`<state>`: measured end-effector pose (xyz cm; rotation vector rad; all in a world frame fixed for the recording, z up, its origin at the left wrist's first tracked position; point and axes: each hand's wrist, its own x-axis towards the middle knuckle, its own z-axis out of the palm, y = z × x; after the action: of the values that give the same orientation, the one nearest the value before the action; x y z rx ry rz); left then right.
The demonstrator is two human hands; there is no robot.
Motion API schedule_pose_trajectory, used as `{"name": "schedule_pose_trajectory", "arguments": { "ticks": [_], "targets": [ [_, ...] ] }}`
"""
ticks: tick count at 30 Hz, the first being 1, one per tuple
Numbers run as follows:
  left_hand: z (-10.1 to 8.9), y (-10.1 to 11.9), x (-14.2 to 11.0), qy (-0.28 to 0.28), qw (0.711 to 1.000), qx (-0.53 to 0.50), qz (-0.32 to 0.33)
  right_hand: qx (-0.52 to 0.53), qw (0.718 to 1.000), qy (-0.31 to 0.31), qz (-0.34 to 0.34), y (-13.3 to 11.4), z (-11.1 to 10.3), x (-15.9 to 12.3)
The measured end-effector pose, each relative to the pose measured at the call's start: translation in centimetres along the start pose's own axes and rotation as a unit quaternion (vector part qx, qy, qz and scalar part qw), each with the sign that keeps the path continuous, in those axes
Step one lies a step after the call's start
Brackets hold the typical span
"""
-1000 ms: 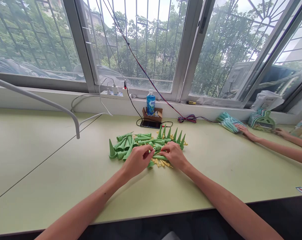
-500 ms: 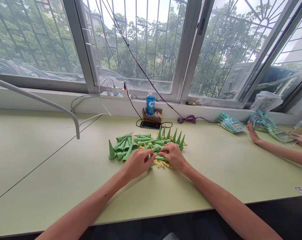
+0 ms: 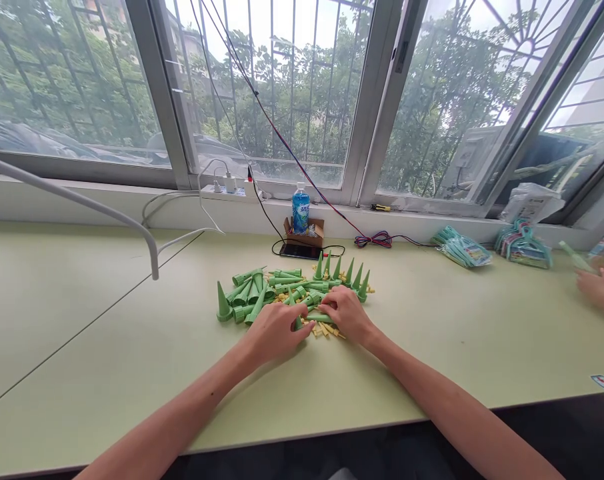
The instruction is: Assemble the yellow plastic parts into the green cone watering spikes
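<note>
My left hand [image 3: 277, 327] is curled round a green hollow plastic spike [image 3: 291, 296]; its thumb and forefinger are apart, and part of the spike is hidden. My right hand [image 3: 351, 312] pinches a small yellow plastic piece [image 3: 317, 307], mostly covered by the fingertips. Between and below the hands lie loose yellow pieces [image 3: 325, 330] and a green spike on its side [image 3: 319, 318]. A heap of green spikes [image 3: 252, 290] spreads behind my left hand. Several spikes stand upright in a row [image 3: 349, 272] beyond my right hand.
A phone [image 3: 297, 251] with a cable lies before a small cardboard box [image 3: 318, 231] and a blue bottle [image 3: 301, 210]. Packs of light-green hangers [image 3: 462, 248] rest by the window. A co-worker's blurred hand [image 3: 599, 288] is at right. A white curved tube [image 3: 107, 205] crosses the left.
My left thumb and forefinger have parted and shifted slightly down. My right hand has barely moved. The co-worker's hands have moved right, away from the hanger packs.
</note>
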<state>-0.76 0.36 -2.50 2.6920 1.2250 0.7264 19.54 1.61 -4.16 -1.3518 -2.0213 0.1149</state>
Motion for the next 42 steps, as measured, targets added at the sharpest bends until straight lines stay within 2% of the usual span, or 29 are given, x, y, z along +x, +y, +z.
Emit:
{"name": "schedule_pose_trajectory", "arguments": {
  "ticks": [9, 17, 26, 32, 42],
  "targets": [
    [-0.3, 0.2, 0.2, -0.018, 0.999, 0.028, -0.008, 0.015, 1.000, 0.020, 0.000, 0.2, -0.1, -0.1],
    [-0.7, 0.6, 0.2, -0.027, 0.999, 0.018, -0.007, 0.056, 0.996, 0.066, -0.005, 0.1, -0.5, 0.0],
    [-0.5, 0.5, 0.2, 0.046, 0.997, -0.057, -0.013, 0.115, 0.986, 0.119, -0.018, -1.0, -1.1, -0.2],
    [-0.5, 0.5, 0.3, 0.098, 0.993, -0.062, -0.025, 0.148, 0.978, 0.141, -0.030, -1.2, -1.2, -0.3],
    [-0.5, 0.4, 0.4, 0.122, 0.989, -0.072, -0.032, 0.152, 0.977, 0.148, -0.034, -1.5, -1.3, -0.3]
  ]
}}
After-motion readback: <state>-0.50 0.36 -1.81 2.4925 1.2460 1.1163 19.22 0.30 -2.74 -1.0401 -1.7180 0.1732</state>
